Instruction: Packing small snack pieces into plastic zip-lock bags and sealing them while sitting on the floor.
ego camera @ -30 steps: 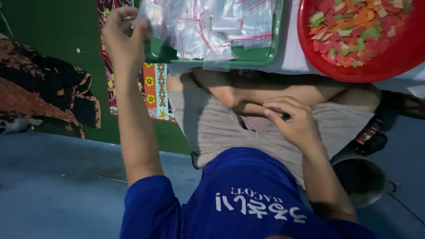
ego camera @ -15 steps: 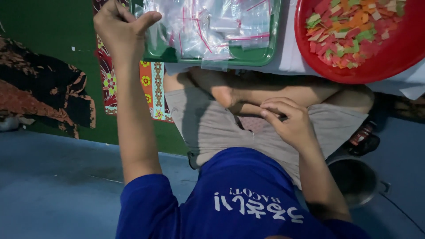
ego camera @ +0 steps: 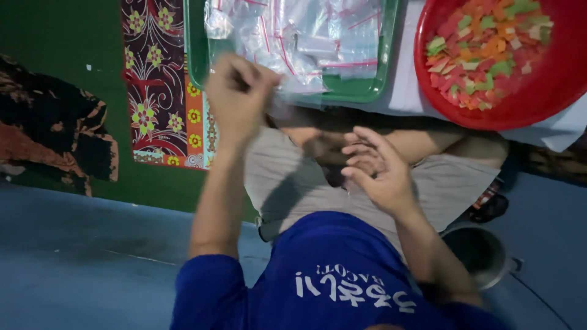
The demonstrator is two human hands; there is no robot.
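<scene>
The person sits cross-legged on the floor, so the work lies within arm's reach in front of the knees. The left hand (ego camera: pixel 239 98) is raised at the near edge of the green tray (ego camera: pixel 197 55), fingers curled closed, seemingly pinching a clear bag (ego camera: pixel 282 104) that hangs just off the tray's rim; motion blur keeps the grip from being certain. The right hand (ego camera: pixel 373 168) hovers over the lap with fingers half open and loosely spread; whether it holds anything small, I cannot tell.

The tray carries a loose heap of clear bags (ego camera: pixel 306 36), flat and rectangular, each with a thin red strip along its mouth. They lie overlapping, probably so that one can be drawn off at a time. To the right, touching a white cloth (ego camera: pixel 403 91), sits a red bowl (ego camera: pixel 550 85) filled with small flat chips (ego camera: pixel 483 49) in orange, green, pink and pale yellow. A patterned mat (ego camera: pixel 153 91) with flowers lies to the left of the tray. A small metal pot (ego camera: pixel 480 253) stands near the right knee.
</scene>
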